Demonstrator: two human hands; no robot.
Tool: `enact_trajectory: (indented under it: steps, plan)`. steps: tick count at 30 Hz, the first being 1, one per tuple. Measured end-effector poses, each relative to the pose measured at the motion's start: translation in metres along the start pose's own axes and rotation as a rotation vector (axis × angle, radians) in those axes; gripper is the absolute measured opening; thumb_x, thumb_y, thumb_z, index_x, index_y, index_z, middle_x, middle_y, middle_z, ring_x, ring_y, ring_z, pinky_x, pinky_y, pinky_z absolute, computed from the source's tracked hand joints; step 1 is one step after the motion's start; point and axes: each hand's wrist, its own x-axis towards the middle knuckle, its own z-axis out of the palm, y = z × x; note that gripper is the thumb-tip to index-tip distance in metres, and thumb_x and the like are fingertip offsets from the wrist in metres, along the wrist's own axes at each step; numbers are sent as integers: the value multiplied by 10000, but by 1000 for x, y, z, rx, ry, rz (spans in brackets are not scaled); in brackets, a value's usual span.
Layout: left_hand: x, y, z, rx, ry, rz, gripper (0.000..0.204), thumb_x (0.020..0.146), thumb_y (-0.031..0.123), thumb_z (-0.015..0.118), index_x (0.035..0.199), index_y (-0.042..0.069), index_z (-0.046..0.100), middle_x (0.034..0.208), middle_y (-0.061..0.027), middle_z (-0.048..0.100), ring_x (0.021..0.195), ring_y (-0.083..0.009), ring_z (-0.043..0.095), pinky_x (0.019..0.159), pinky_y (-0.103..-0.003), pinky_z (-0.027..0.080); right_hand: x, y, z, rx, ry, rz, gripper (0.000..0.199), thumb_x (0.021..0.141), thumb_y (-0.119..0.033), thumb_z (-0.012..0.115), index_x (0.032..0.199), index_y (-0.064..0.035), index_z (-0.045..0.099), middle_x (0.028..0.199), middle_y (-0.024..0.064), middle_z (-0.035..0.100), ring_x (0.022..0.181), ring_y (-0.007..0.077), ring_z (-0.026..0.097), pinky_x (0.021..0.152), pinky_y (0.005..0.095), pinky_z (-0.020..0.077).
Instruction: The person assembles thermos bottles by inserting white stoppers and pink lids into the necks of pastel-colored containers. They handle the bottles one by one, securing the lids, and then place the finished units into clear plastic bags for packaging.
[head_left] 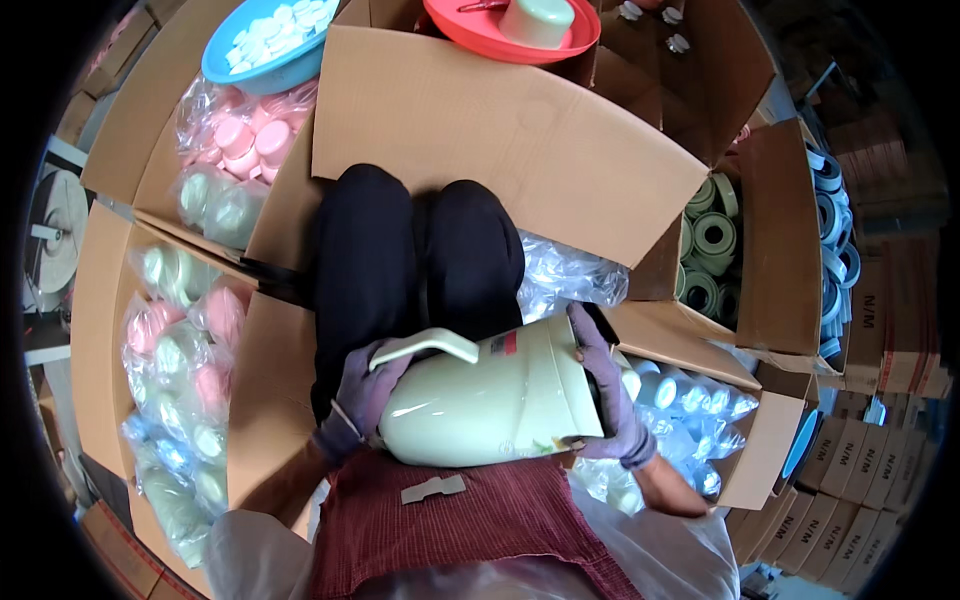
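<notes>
A pale green thermos jug lies on its side across my lap, with its handle facing up. My left hand, in a thin purple-grey glove, is closed around the narrower end beside the handle. The wide end is gripped by my right hand, gloved in the same way, its fingers over the rim. Something dark shows at that end between the fingers and the jug; I cannot make out what it is. A small red label and a printed flower decorate the jug's side.
Cartons surround me. Left ones hold bagged pink and green cups; right ones hold green rings and bagged clear-blue pieces. A blue basin of white pieces and a red basin stand ahead. Stacked cartons stand far right.
</notes>
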Motion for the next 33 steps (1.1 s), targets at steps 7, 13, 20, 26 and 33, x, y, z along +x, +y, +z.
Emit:
enact_trajectory:
  steps: [7,13,20,26,33]
  plan:
    - [-41,35,13,-371,182,70,240,966,165,564,1018,-59,632,1000,-153,701,907,-191,654,821,-309,522,-32,-20,18,38,109,236,1258,606,-628,796,1567,-84,194,1600,309,31,1482,479,69,1164,574,81]
    - [-14,27,-41,91,208,92,200,905,171,602,964,-8,668,923,-121,712,823,-209,667,747,-316,527,68,-56,-24,-211,-173,-194,1068,712,-658,731,1485,-17,366,1536,288,281,1431,462,259,1149,552,197]
    - [53,50,-115,460,331,383,235,918,120,584,1109,-13,611,939,-167,706,849,-316,692,751,-386,546,324,-14,-138,-1094,297,-251,532,790,-220,729,1280,-104,559,1247,217,551,1161,386,550,981,428,473]
    - [79,6,-118,-751,189,231,471,1036,268,405,1443,31,420,1384,-135,545,1196,-303,588,995,-434,510,407,7,-171,-1261,-89,122,781,658,-246,787,1377,-200,486,1334,213,442,1255,435,447,1075,462,397]
    - [142,33,-84,-560,296,388,442,1020,303,425,1386,55,429,1341,-128,560,1177,-277,579,1014,-468,467,236,-64,-39,-1037,116,-691,587,665,-334,851,1177,-211,590,1200,173,528,1138,423,532,939,518,473]
